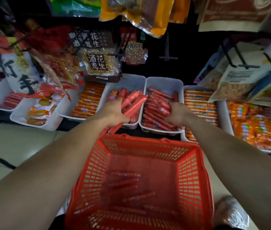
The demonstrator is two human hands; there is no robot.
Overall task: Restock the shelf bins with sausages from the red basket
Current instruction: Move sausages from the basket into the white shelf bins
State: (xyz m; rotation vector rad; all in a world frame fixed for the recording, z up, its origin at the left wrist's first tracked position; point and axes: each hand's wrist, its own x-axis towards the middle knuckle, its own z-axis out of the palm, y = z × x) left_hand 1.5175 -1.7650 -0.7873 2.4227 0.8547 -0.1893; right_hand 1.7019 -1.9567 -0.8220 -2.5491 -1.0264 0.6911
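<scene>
The red basket [204, 180] lies lowest and closest. Its mesh walls are open at the top, and a few loose sausages [128, 181] lie blurred on its bottom.

Just beyond the basket's far rim, toward its left corner, the left hand [113, 112] is closed round a bundle of long red sausages [134, 103]. The bundle slants from beside the basket's rim, through the fist, and up over the left white bin [132, 80]. That bin stands straight past the basket and holds more thick red sausages.

Beyond the far rim toward the basket's right corner, the right hand [179, 113] is knuckles up, its fingers curled down among the thinner red sausages that fill the right white bin [164, 82]. I cannot tell whether those fingers clasp any of them. The two bins stand side by side, their walls touching or nearly so.

Farther out to the left of the basket is a tray of orange sausages [86, 100], laid in neat rows. Past it is a tray of yellow-orange packets [38, 112]. To the right of the basket a second tray of orange sausages [199, 100] stands against the right white bin, and a heap of orange wrappers [256, 128] lies beyond that.

Above and behind the bins, well past the basket, hanging snack bags [98, 63] are clipped on black hooks. Pale floor tiles [15, 143] show to the basket's left.
</scene>
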